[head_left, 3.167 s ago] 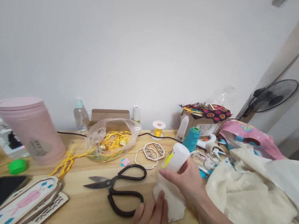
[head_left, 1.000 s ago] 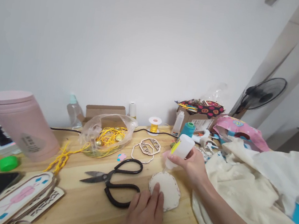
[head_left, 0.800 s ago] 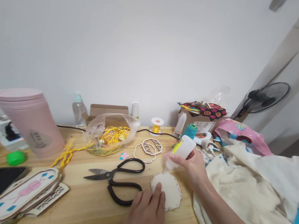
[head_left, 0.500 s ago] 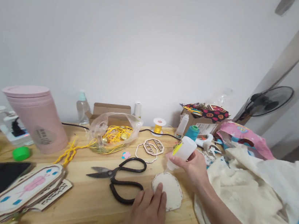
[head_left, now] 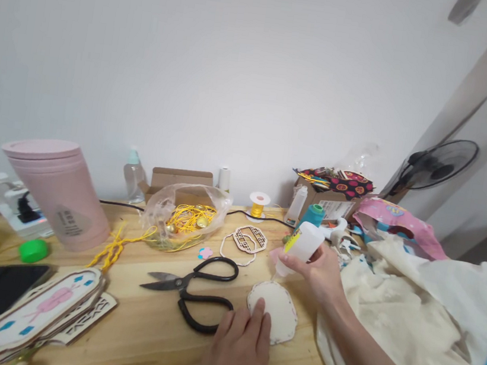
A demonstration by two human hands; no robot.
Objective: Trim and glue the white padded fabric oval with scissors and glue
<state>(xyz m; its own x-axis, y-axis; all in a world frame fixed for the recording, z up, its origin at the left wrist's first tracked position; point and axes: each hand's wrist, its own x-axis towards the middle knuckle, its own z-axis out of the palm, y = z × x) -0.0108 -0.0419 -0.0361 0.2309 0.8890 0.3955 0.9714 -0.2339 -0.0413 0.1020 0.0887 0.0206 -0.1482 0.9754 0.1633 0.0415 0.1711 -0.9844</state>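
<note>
head cam: gripping tipped white bottle [head_left: 304, 244] in curled right hand [head_left: 322, 274], resting outstretched fingers [head_left: 258, 309] of left hand [head_left: 239, 343] on cream piece [head_left: 279, 310]

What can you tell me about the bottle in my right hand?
The bottle looks like translucent white plastic, with a yellow label and a narrow nozzle. It is tilted, base up, the nozzle pointing down at the far edge of the pale, wavy-edged piece. Your right hand grips its body. Whether the tip touches the piece is hard to tell.
</note>
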